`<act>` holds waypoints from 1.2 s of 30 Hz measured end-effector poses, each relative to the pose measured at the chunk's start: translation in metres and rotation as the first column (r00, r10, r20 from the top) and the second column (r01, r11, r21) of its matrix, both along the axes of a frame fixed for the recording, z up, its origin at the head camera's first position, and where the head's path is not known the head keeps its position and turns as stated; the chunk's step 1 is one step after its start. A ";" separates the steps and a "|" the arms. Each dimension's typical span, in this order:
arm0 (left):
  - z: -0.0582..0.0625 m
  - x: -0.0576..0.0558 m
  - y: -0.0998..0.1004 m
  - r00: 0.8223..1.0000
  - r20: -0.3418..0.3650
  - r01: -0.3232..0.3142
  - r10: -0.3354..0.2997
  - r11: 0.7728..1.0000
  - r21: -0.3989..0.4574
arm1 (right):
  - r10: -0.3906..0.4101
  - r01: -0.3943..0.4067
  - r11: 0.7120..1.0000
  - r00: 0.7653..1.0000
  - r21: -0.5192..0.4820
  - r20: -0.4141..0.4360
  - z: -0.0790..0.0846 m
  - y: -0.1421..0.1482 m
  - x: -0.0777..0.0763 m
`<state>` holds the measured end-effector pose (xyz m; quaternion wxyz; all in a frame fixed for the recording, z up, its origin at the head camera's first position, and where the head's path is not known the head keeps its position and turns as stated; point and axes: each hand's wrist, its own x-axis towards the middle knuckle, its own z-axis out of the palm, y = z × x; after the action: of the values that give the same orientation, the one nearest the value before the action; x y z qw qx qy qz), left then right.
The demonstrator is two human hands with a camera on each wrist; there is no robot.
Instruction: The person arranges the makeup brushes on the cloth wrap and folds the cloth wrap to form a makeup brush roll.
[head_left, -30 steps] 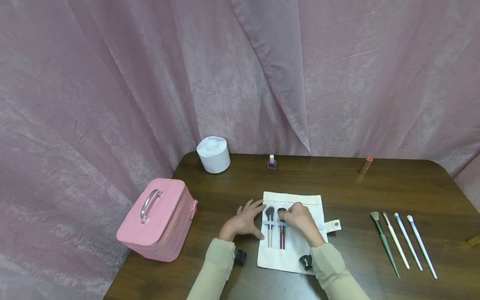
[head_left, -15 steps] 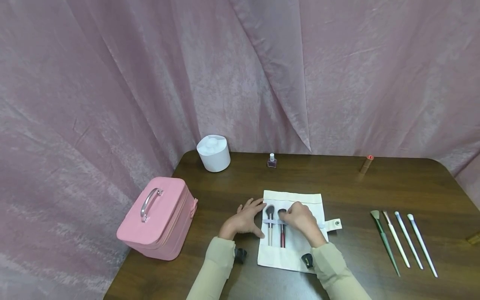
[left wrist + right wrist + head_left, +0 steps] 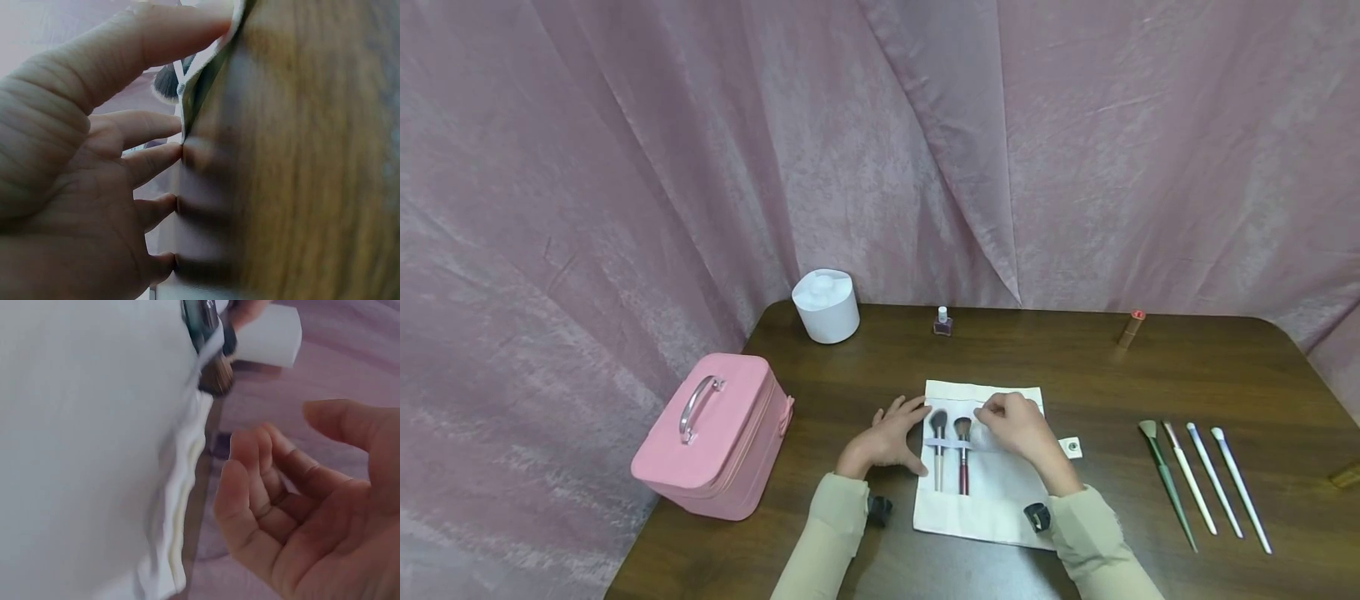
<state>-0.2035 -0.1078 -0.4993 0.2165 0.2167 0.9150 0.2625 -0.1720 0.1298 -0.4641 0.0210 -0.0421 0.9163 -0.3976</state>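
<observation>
A white cloth brush roll [image 3: 973, 521] lies unrolled on the table. Two makeup brushes sit under its elastic strap: a pale-handled brush [image 3: 939, 475] on the left and a red-handled brush [image 3: 963, 479] beside it. With fingers spread, my left hand [image 3: 889, 439] touches the roll's left edge; the left wrist view shows thumb and fingertips right at the cloth's border [image 3: 199, 70]. My right hand [image 3: 1021, 427] is over the roll's upper right part. In the right wrist view its fingers are loosely bent, the thumb stands apart, and nothing is between them.
Several brushes, including a green one [image 3: 1168, 483], lie in a row at right. A pink case [image 3: 707, 442] stands at left. Along the back are a white roll [image 3: 827, 312], a nail polish bottle [image 3: 942, 325] and a lipstick [image 3: 1130, 332].
My right hand has come away from the red-handled brush and moved right, uncovering the brush head. My left hand stays at the roll's left edge.
</observation>
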 end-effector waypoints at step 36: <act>-0.002 0.000 -0.003 1.000 0.006 0.004 -0.004 1.000 0.022 | -0.214 0.225 0.972 0.965 0.061 -0.151 0.015 0.132 0.040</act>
<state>-0.2031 -0.1105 -0.5010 0.2173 0.2200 0.9110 0.2729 -0.1322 0.2613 -0.4496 -0.0874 0.0320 0.9293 -0.3574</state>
